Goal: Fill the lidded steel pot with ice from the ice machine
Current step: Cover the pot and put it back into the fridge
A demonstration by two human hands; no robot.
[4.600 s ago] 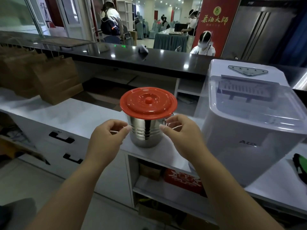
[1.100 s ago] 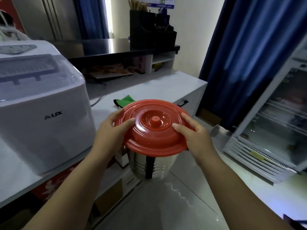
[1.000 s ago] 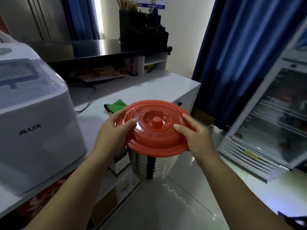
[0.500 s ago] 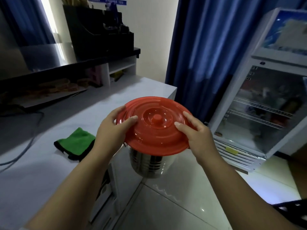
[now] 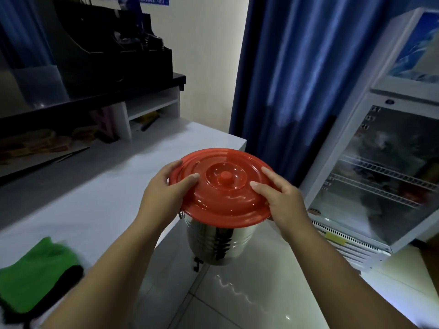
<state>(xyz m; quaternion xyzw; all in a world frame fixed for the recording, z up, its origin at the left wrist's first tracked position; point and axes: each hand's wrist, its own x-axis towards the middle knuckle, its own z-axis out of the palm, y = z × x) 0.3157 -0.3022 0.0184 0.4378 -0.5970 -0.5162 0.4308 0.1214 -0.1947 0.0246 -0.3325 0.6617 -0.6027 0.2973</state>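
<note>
Steel pot [image 5: 219,243] held aloft, both hands, left [image 5: 166,193] and right [image 5: 282,200], gripping its red lid [image 5: 222,186].

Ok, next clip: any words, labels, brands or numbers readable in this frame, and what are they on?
None can be read.
Blue sign at the top edge, above the black organizer: white marks, cut off and too blurred.
Yellow sticker on the display fridge grille: no legible print.
Red lid and steel pot, gripped by the left hand and right hand: no lettering visible.
</note>
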